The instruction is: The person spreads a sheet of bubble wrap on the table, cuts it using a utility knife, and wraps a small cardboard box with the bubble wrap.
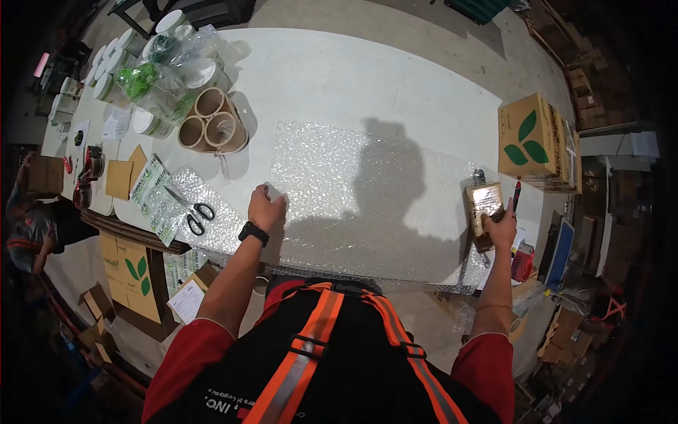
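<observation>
A sheet of bubble wrap (318, 162) lies flat over the middle of the white table. My left hand (267, 210), with a black watch at the wrist, is closed at the sheet's left edge. On the right, a gold box-shaped item (485, 200) with a dark top end rests on the sheet. My right hand (500, 226) is closed round a slim red and black tool (516, 195) that points up and away from me. Its fingers also touch the gold item's right side.
Black-handled scissors (200, 218) lie on a smaller bubble wrap piece at left. Behind are cardboard tubes (224, 129), white tubs (201, 73) and plastic bags. A carton (524, 134) with green leaves stands at right, near a red object (522, 262). Another person (32, 233) is at far left.
</observation>
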Tool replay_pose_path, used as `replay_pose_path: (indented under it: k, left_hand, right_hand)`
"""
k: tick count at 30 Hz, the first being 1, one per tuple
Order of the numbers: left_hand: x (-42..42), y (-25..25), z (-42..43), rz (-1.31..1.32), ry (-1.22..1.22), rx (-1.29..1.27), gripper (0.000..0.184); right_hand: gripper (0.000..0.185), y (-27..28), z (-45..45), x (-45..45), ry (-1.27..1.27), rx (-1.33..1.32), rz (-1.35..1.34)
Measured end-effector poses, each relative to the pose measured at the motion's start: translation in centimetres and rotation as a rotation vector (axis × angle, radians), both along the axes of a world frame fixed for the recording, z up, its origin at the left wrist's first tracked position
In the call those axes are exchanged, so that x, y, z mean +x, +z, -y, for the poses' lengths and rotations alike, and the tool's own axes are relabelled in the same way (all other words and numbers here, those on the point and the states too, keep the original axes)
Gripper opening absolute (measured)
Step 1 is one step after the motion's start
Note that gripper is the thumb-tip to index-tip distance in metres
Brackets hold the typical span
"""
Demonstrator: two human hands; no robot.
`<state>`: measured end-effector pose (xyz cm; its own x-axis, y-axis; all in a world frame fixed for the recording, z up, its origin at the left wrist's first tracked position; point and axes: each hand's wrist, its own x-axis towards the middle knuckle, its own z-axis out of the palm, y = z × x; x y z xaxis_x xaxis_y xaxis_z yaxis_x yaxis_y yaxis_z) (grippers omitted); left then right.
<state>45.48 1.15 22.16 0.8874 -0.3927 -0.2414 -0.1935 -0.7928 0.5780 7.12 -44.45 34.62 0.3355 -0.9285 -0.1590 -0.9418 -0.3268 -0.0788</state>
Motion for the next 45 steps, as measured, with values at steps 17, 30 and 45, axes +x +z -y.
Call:
replay_pose_path:
  k: [17, 30, 45]
  left_hand:
    - [3.5, -2.2, -4.2, -0.497, 0.345, -0.473, 0.03]
    - [-3.5, -1.8, -3.0, -0.411, 0.336, -0.519, 0.032]
    - [-10.4, 36.1, 5.6, -0.049, -1.48, -1.377, 0.051]
  right_hand:
    - [0.11, -0.2, -11.6, 10.8, 0.107, 0.188, 0.156]
    - [0.112, 0.7, -10.8, 17.6, 0.07, 0.153, -0.019]
    - [0.111, -0.8, -16.0, 12.2, 0.117, 0.274, 0.333]
